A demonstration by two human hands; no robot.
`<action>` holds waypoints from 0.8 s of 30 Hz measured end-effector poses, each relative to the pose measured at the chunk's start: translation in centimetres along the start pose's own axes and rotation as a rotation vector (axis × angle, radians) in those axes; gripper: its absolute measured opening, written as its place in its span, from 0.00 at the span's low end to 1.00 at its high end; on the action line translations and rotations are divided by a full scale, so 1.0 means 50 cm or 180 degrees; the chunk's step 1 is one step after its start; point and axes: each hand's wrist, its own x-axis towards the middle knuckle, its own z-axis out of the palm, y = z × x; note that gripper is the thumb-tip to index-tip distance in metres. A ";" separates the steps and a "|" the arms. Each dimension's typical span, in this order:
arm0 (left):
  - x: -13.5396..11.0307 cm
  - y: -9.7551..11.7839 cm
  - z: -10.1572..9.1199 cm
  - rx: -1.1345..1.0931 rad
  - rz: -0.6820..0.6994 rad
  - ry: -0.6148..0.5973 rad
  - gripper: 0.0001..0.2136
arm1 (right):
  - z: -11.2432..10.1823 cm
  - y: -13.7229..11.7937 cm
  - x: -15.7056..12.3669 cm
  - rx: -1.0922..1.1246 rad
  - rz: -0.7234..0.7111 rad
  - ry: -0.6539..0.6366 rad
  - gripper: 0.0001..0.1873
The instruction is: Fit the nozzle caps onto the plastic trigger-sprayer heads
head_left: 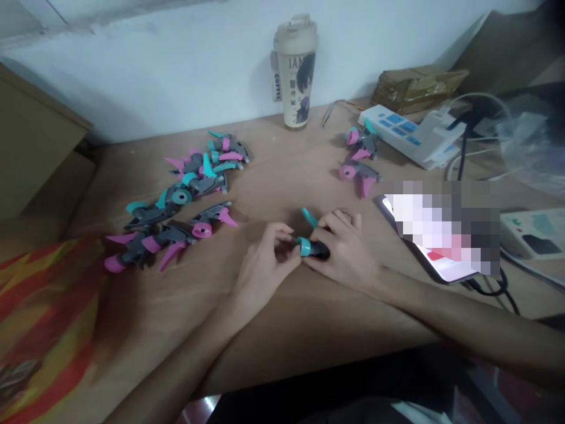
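Along the left edge of the desk, a cardboard box is standing, and a striped bag is covering the front-left corner. Inward, grouped spray heads are stretching toward the back edge. Near the middle of the front edge, the left hand is curling its fingers, its thumb touching a teal-collared spray head; whether it is pinching anything cannot be told. Against the back edge a cup is standing, and a stretch of bare wood is running from it to the hands. The right hand is gripping the teal-collared spray head's dark body. Farther right, two more spray heads are lying before a power strip near the back edge, while a phone is bounding the right hand's room on that side.
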 end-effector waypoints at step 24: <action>0.025 -0.004 -0.023 -0.1422 -0.0367 0.0713 0.07 | -0.010 0.024 0.005 0.0634 0.0378 0.0162 0.17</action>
